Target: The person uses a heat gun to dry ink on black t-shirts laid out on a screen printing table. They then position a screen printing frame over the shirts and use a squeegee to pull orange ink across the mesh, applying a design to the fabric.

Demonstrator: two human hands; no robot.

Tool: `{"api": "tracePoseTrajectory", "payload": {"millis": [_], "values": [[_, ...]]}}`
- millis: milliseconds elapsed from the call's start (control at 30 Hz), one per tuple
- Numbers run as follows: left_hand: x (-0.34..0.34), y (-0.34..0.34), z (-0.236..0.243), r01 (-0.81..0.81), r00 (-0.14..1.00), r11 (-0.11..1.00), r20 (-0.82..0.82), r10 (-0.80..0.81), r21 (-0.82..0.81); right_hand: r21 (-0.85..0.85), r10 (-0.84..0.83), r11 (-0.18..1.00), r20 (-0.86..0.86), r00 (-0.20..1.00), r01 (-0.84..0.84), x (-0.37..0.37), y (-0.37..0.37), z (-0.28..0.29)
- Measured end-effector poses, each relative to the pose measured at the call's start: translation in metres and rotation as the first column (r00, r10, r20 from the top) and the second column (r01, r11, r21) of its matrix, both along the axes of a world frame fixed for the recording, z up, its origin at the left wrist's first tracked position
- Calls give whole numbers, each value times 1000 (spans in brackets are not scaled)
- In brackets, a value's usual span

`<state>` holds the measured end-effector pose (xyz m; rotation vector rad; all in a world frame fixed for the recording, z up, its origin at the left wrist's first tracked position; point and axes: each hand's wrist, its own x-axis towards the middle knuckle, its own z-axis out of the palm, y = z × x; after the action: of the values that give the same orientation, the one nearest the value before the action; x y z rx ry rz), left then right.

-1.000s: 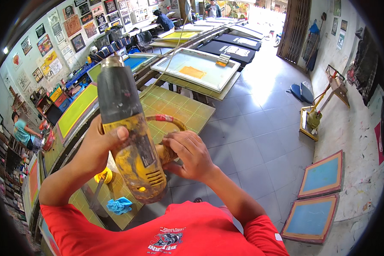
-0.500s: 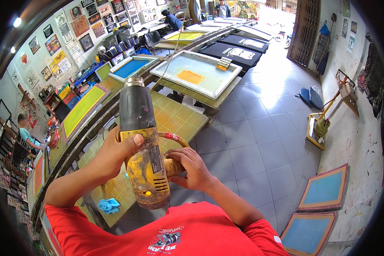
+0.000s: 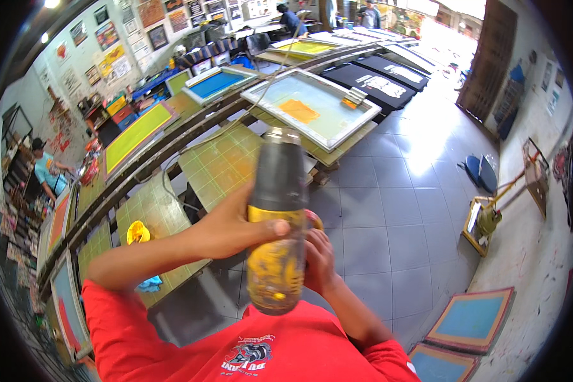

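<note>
A worn yellow and black heat gun (image 3: pixel 277 254) is held upright in front of my chest, its metal nozzle pointing away from me. My left hand (image 3: pixel 239 223) is wrapped round the body, with the thumb lying across the yellow casing. Against the gun's right side, my right hand (image 3: pixel 318 258) has its fingers curled at the handle, which is mostly hidden behind the body. Both the gun and my hands are slightly blurred. Below my left forearm, a crumpled blue cloth (image 3: pixel 149 284) and a yellow container (image 3: pixel 137 232) rest on a printing board (image 3: pixel 153 200).
Ahead, a white-framed printing screen (image 3: pixel 328 143) with an orange patch lies over a board. Dark T-shirts (image 3: pixel 375 86) are spread farther back. Grey floor tiles (image 3: pixel 369 210) run along the right, where framed screens (image 3: pixel 471 318) lean. A person in light blue (image 3: pixel 49 172) is at far left.
The heat gun and both hands have shifted right in the picture, and the gun has turned so its handle shows less. The surroundings have shifted too, bringing the yellow container into sight.
</note>
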<state>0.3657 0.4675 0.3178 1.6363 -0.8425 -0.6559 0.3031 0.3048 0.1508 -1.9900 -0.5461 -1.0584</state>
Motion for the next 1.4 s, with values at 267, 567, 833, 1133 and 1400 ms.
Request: {"api": "tracePoseTrajectory", "payload": {"millis": [267, 567, 833, 1133, 1400], "values": [[255, 27, -134, -402, 810, 791, 582, 73, 460, 330, 66, 943, -28, 997, -53, -39, -30, -39], [510, 171, -295, -787, 617, 242, 728, 298, 568, 734, -110, 657, -129, 985, 170, -4, -23, -25], [643, 168, -350, -795, 603, 275, 754, 261, 540, 851, -347, 318, -305, 887, 417, 32, -23, -32], [679, 126, -378, -785, 604, 312, 772, 197, 535, 909, -457, 25, -360, 813, 416, 42, -57, -43], [662, 133, -364, -892, 326, 365, 939, 110, 267, 889, -466, -123, -444, 765, 441, 33, -103, -64]]}}
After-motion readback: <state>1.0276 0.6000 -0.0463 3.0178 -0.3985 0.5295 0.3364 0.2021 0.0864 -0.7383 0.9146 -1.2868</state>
